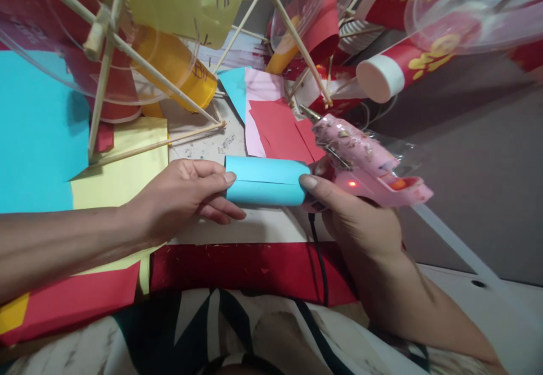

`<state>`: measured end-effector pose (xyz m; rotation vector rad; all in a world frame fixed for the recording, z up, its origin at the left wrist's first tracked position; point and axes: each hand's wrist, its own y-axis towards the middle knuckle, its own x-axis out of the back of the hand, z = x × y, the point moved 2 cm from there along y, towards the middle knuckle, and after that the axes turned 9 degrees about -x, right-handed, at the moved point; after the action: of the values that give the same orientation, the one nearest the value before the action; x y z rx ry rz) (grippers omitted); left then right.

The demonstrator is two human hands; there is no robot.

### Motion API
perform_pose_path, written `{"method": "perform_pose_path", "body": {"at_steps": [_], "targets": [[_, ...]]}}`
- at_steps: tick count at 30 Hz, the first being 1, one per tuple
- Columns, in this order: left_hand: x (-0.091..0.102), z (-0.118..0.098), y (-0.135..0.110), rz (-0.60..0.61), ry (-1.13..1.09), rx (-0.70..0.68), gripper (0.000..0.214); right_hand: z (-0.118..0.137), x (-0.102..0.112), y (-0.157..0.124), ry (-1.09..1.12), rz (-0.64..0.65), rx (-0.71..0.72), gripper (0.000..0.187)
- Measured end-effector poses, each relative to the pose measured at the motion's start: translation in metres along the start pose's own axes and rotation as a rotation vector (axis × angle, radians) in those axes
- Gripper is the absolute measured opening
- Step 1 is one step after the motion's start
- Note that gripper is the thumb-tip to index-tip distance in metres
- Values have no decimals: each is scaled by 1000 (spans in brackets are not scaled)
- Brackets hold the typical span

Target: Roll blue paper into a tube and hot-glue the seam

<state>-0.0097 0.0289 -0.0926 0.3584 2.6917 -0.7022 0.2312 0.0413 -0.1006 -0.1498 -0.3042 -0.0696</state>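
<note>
A rolled tube of blue paper [265, 180] lies sideways between my two hands, its seam facing up. My left hand [182, 194] pinches the tube's left end with thumb and fingers. My right hand [352, 216] grips a pink hot glue gun [365, 163] with a lit red lamp, and its thumb presses the tube's right end. The gun's metal nozzle points up and to the left, away from the tube. A black cord [320, 267] runs from the gun toward me.
Sheets of coloured paper cover the table: blue [34, 137], yellow [123, 177], red [280, 132] and pink [263, 86]. A frame of wooden sticks [106, 41] with clear plastic cups hangs close overhead. Red and gold paper cups [394, 67] lie at the back right.
</note>
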Motion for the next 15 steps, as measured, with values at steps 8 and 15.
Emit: {"method": "perform_pose_path", "body": {"at_steps": [8,15], "targets": [[2,0,3,35,-10,-22,21,0,-4,3,103,58,-69,24],[1,-8,2,10,164,-112,26,-2,-4,1,79,35,-44,21]]}}
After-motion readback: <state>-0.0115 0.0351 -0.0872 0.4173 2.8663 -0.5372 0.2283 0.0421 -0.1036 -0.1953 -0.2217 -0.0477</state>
